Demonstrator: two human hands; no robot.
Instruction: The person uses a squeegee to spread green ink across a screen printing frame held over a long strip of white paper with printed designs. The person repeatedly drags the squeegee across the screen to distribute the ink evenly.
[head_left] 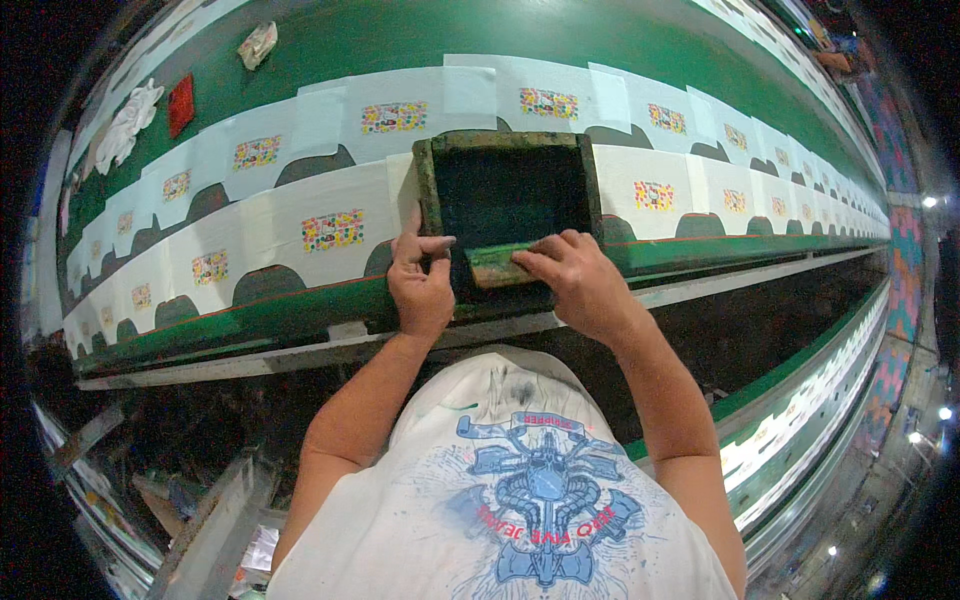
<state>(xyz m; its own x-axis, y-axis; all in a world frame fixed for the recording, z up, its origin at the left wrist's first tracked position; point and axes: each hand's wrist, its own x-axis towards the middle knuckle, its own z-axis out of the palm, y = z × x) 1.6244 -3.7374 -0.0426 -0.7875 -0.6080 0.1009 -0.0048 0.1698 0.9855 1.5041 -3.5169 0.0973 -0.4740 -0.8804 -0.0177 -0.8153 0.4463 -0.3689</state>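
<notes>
A screen printing frame (591, 175) with worn wooden sides and a dark mesh lies over the near row of white fabric pieces (270, 243). My left hand (421, 290) grips its near left corner, one finger stretched along the left side and the thumb bent inward. In my right hand (588, 285) is a squeegee (500, 272) with a green-smeared wooden handle, pinched at its right end. It sits tilted at the frame's near side, and its lower edge is hidden. Fabric pieces on both sides of the frame carry small colourful prints (333, 229).
The long green table (400, 45) holds a second row of pale blue pieces (390, 92) beyond. At far left lie a white rag (130, 122), a red block (181, 105) and a crumpled cloth (258, 46). A pale rail (250, 362) runs along the near edge.
</notes>
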